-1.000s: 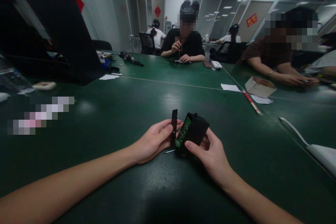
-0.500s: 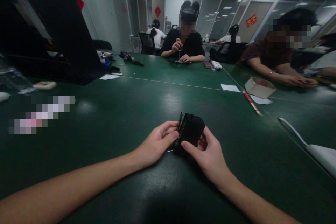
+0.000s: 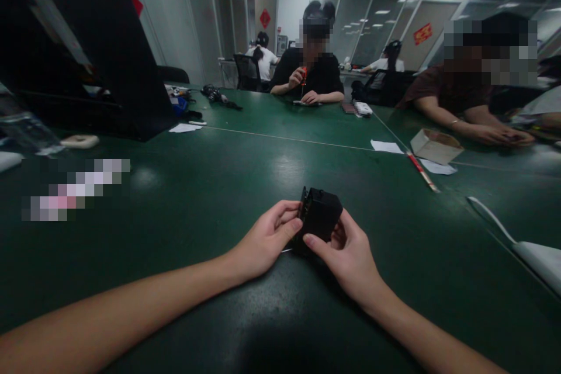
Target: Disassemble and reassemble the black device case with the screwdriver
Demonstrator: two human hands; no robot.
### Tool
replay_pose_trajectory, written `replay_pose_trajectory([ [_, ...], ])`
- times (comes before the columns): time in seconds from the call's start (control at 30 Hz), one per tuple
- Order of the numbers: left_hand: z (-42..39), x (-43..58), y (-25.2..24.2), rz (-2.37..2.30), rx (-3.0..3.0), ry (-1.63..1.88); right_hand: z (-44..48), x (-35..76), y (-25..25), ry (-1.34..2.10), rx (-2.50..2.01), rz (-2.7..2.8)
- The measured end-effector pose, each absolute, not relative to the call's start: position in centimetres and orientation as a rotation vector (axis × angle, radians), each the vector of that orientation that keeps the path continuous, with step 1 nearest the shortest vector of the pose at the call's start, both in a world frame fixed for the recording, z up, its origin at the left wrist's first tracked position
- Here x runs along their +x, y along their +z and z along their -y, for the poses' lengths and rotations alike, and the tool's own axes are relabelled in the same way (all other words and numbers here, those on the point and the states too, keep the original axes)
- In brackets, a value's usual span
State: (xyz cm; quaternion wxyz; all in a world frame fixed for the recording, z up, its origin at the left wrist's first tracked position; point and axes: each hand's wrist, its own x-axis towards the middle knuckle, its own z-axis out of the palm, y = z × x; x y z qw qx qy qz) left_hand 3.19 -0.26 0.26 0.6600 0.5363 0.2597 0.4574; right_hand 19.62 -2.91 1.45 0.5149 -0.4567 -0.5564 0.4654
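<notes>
A black box-shaped housing stands tilted between my hands above the green table. My right hand is closed around its right side, thumb on the front face. At the housing's left side is a thin dark panel, with small parts showing in the narrow gap between the two. My left hand pinches this panel between thumb and fingers, against the housing. A short thin white piece shows below my left fingers; what it belongs to cannot be made out.
On the green table, a dark upright case stands at left. To the right are a small open box, papers, a red stick and a white corded device. Across sits a person with a screwdriver; another sits right.
The dark panel has come closer to the black housing, and the gap between them is narrower. My left hand has shifted slightly right; my right hand keeps its hold.
</notes>
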Motion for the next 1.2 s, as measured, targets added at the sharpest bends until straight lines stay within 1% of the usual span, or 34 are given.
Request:
replay_pose_trajectory([
  [0.47, -0.2, 2.9, 0.4, -0.594, 1.226, 0.971, 2.7, 19.9, 1.2, 1.205, -1.071, 1.284],
  [0.77, 0.6, 3.4, 0.0, -0.594, 1.197, 1.075, 2.7, 19.7, 1.2, 1.218, -1.031, 1.315],
  [1.03, 0.3, 2.8, 0.2, -0.584, 1.289, 0.924, 2.6, 20.4, 0.7, 1.291, -1.033, 1.34],
  [1.2, 0.7, 2.6, 0.4, -0.595, 1.383, 0.949, 2.5, 20.6, 0.8, 1.316, -1.004, 1.351],
])
